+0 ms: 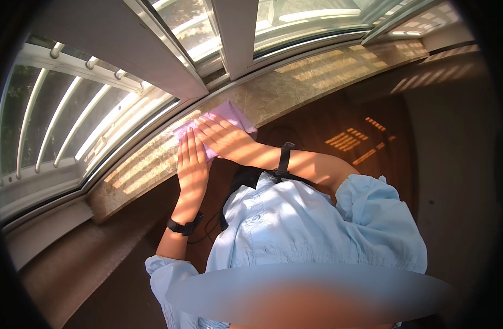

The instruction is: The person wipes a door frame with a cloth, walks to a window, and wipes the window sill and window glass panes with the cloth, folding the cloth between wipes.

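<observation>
A folded pinkish-purple cloth (230, 112) lies on the brown marbled stone windowsill (272, 96), its right corner reaching the sill's front edge. My right hand (226, 137) is spread flat over the cloth's middle, fingers pointing up and left. Beside it, my left hand (192, 160) lies with its fingertips on the cloth's left part and its fingers extended. The two hands meet near the fingertips of the left one. Neither hand curls around the cloth. Both palms are hidden from above.
Behind the sill stand white window frames (239, 41) and glass, with white bars (68, 115) outside at left. Below the sill is a reddish-brown floor (317, 119) with patches of sunlight. A dark cable (206, 236) runs near my left forearm.
</observation>
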Demonstrator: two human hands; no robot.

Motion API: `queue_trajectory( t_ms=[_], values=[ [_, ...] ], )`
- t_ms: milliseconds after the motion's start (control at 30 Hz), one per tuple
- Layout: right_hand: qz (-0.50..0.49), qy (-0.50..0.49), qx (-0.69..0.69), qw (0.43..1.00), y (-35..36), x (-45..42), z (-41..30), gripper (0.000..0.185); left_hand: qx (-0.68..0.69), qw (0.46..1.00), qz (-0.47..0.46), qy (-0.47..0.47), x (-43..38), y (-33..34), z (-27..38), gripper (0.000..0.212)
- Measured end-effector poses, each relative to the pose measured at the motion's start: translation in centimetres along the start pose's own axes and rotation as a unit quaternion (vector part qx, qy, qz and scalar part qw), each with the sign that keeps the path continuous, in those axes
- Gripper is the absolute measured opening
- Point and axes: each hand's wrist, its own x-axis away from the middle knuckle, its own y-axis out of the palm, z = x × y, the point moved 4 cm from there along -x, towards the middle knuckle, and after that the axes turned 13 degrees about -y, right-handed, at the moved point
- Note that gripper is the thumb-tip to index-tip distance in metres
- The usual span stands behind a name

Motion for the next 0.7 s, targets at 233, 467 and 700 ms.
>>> queue_trajectory(
  t_ms=[233, 467, 700],
  values=[
    [0.041, 0.025, -0.003, 0.999, -1.4, 1.4, 1.3, 0.048, -0.093, 0.994, 0.029, -0.044, -1.2, 0.7, 3.6, 0.077],
    [0.083, 0.042, -0.016, 0.996, -5.6, 7.3, 7.5, 0.044, -0.107, 0.991, 0.058, -0.052, -5.1, 1.1, 12.5, 0.055],
    [0.104, 0.089, -0.053, 0.989, -11.9, 18.4, 18.7, 0.060, -0.050, 0.993, 0.104, -0.027, -12.7, 1.1, 28.8, 0.052]
  ],
)
